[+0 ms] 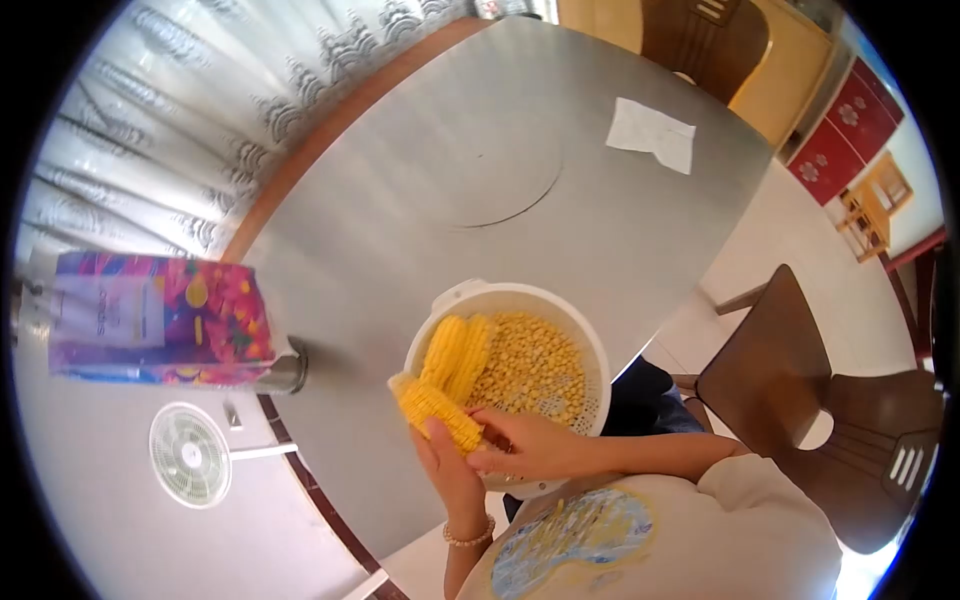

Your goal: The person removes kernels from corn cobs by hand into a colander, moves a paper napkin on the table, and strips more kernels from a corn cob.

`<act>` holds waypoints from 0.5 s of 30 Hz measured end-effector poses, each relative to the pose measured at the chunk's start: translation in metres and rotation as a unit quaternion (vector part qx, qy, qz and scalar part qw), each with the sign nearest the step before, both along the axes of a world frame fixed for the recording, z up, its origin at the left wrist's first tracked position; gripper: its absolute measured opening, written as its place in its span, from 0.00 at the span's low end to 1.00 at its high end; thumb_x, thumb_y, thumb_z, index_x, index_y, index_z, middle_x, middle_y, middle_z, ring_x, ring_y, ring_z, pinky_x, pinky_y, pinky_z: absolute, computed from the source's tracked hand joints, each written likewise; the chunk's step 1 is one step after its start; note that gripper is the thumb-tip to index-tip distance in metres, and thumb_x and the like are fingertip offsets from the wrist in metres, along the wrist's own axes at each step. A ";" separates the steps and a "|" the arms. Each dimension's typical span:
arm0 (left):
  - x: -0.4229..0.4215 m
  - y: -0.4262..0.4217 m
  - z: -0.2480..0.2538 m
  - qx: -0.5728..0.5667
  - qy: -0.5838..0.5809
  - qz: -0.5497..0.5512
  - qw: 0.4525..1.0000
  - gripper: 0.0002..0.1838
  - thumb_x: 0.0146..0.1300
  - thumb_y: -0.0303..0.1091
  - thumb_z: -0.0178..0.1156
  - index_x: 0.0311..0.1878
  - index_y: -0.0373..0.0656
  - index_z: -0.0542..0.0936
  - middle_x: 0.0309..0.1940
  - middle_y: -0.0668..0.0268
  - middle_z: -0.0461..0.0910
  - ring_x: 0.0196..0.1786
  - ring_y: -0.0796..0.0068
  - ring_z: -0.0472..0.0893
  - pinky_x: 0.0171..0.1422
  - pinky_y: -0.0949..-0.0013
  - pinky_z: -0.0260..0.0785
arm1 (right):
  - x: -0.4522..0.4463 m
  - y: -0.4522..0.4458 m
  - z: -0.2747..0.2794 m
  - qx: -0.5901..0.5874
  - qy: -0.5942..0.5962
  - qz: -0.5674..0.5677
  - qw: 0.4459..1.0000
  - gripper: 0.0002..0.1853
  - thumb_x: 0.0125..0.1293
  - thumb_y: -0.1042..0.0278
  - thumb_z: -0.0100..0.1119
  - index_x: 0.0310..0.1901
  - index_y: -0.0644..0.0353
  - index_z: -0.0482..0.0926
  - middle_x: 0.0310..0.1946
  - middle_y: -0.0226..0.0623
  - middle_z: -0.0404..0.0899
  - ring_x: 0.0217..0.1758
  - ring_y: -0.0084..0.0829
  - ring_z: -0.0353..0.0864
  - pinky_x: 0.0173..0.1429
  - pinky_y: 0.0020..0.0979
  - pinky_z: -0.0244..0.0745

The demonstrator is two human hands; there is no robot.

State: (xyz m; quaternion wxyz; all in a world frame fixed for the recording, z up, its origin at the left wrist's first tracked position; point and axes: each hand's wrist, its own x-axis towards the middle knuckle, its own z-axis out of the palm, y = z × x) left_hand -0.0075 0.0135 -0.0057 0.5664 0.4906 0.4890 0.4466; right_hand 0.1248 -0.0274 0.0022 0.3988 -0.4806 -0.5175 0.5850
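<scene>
A white perforated basket (597,350) stands at the near edge of the grey table, with loose yellow corn kernels (535,360) inside. Two corn cobs (460,350) lie at the left side of the basket, next to the kernels. Over the basket's lower left rim, my left hand (450,475) holds another corn cob (430,408) from below, its fingers wrapped round it. My right hand (520,443) is closed at the lower right end of this same cob, fingertips against it. A beaded bracelet circles my left wrist.
The grey table (400,200) carries a white paper (652,134) at its far right. At the left is a colourful plastic package (160,318) beside a metal cup (287,367). Brown chairs (765,350) stand to the right, and a white fan (190,455) is at the lower left.
</scene>
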 end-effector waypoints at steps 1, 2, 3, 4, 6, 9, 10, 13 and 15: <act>-0.001 -0.002 0.001 0.000 0.004 0.010 1.000 0.21 0.73 0.43 0.39 0.59 0.37 0.63 0.44 0.61 0.72 0.43 0.75 0.73 0.48 0.71 0.66 | 0.000 -0.001 0.000 -0.014 -0.005 0.000 1.000 0.26 0.66 0.63 0.48 0.64 0.64 0.60 0.37 0.40 0.78 0.39 0.30 0.78 0.46 0.29 0.72; 0.000 -0.003 0.002 0.005 -0.004 0.005 1.000 0.20 0.73 0.43 0.39 0.59 0.37 0.63 0.44 0.62 0.73 0.43 0.75 0.73 0.48 0.71 0.66 | -0.001 -0.002 -0.002 -0.014 -0.003 0.008 1.000 0.26 0.66 0.63 0.48 0.64 0.64 0.60 0.37 0.40 0.78 0.39 0.30 0.78 0.46 0.29 0.72; 0.002 -0.004 0.005 0.010 -0.011 -0.002 1.000 0.20 0.73 0.43 0.38 0.58 0.37 0.63 0.44 0.62 0.73 0.42 0.76 0.73 0.48 0.72 0.66 | -0.002 -0.003 -0.005 0.012 -0.004 -0.004 1.000 0.25 0.65 0.63 0.49 0.62 0.64 0.63 0.35 0.42 0.79 0.38 0.32 0.79 0.44 0.31 0.73; 0.004 -0.005 0.007 0.010 -0.009 0.003 1.000 0.20 0.73 0.43 0.38 0.58 0.37 0.63 0.44 0.62 0.73 0.42 0.76 0.73 0.48 0.72 0.66 | -0.002 -0.004 -0.007 0.037 -0.006 -0.017 0.999 0.23 0.64 0.62 0.50 0.59 0.63 0.66 0.34 0.43 0.79 0.36 0.34 0.80 0.43 0.32 0.74; 0.006 -0.006 0.011 -0.016 -0.079 0.010 0.997 0.18 0.73 0.44 0.40 0.51 0.39 0.68 0.37 0.62 0.75 0.38 0.75 0.75 0.45 0.71 0.69 | 0.003 -0.004 -0.009 -0.016 0.020 -0.010 1.000 0.22 0.65 0.63 0.51 0.58 0.63 0.67 0.34 0.42 0.79 0.36 0.32 0.80 0.42 0.31 0.74; 0.003 -0.007 0.006 -0.026 -0.059 0.017 0.998 0.17 0.73 0.44 0.40 0.51 0.39 0.68 0.35 0.62 0.75 0.37 0.75 0.75 0.44 0.71 0.69 | 0.004 -0.007 -0.018 -0.012 0.040 -0.049 0.998 0.21 0.63 0.64 0.54 0.56 0.64 0.71 0.33 0.40 0.79 0.35 0.29 0.80 0.41 0.29 0.74; 0.003 -0.007 0.005 -0.026 -0.059 0.019 0.998 0.17 0.73 0.44 0.40 0.51 0.39 0.68 0.35 0.62 0.75 0.37 0.75 0.75 0.44 0.71 0.69 | 0.004 -0.007 -0.017 0.046 0.036 -0.094 0.994 0.20 0.62 0.65 0.57 0.55 0.64 0.72 0.33 0.39 0.79 0.35 0.28 0.80 0.41 0.28 0.74; 0.004 -0.008 0.005 0.002 -0.041 0.033 0.999 0.18 0.72 0.44 0.40 0.51 0.39 0.68 0.36 0.62 0.75 0.37 0.75 0.75 0.44 0.71 0.70 | 0.008 -0.010 -0.002 0.046 0.011 -0.042 0.998 0.24 0.62 0.65 0.59 0.59 0.61 0.68 0.35 0.35 0.78 0.36 0.25 0.77 0.42 0.24 0.73; 0.004 -0.009 0.007 -0.014 -0.026 0.010 1.000 0.18 0.72 0.44 0.40 0.51 0.39 0.68 0.35 0.63 0.75 0.36 0.75 0.75 0.42 0.72 0.70 | 0.007 -0.010 0.000 0.031 -0.005 -0.031 0.999 0.26 0.60 0.64 0.62 0.59 0.63 0.67 0.35 0.34 0.78 0.36 0.24 0.78 0.42 0.24 0.73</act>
